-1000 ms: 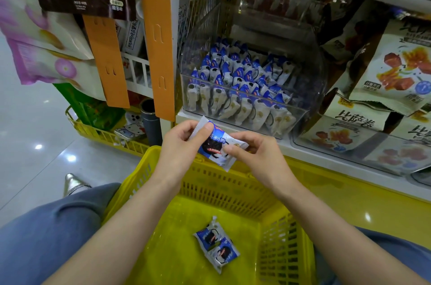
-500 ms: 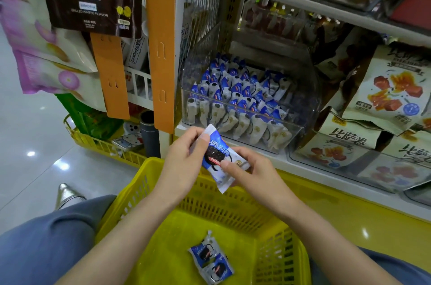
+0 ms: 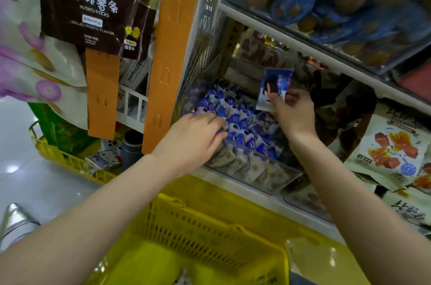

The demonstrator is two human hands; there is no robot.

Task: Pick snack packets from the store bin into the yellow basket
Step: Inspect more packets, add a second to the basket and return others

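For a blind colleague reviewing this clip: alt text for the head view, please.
A person's right hand holds a blue-and-white packet above a clear bin, while the left hand reaches among the packets stacked in it. A yellow basket sits below the bin.

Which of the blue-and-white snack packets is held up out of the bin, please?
The packet pinched in the right hand, above the bin; the other packets lie packed inside it.
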